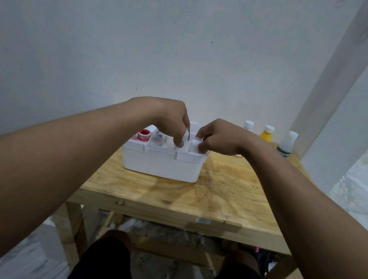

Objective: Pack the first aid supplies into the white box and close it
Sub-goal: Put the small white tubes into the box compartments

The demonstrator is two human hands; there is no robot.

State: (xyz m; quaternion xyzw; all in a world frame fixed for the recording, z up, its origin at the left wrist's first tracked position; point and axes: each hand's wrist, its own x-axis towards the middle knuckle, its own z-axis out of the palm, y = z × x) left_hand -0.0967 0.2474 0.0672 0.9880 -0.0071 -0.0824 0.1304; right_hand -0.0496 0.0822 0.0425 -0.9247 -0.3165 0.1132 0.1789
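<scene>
The white box (161,165) stands open on the wooden table (217,193). Inside at its left end sit a red and white tape roll (144,135) and a small clear bottle (158,138). My left hand (169,120) reaches down into the middle of the box, fingers pinched on a small white item (186,136). Just to its right, my right hand (219,138) grips a white roll (194,145) at the box's right end. What lies deeper in the box is hidden.
Three bottles stand at the table's far right: a white-capped one (248,125), a yellow one (266,134) and a clear one with a green label (286,145). A wall rises right behind the table. My knees are under its front edge.
</scene>
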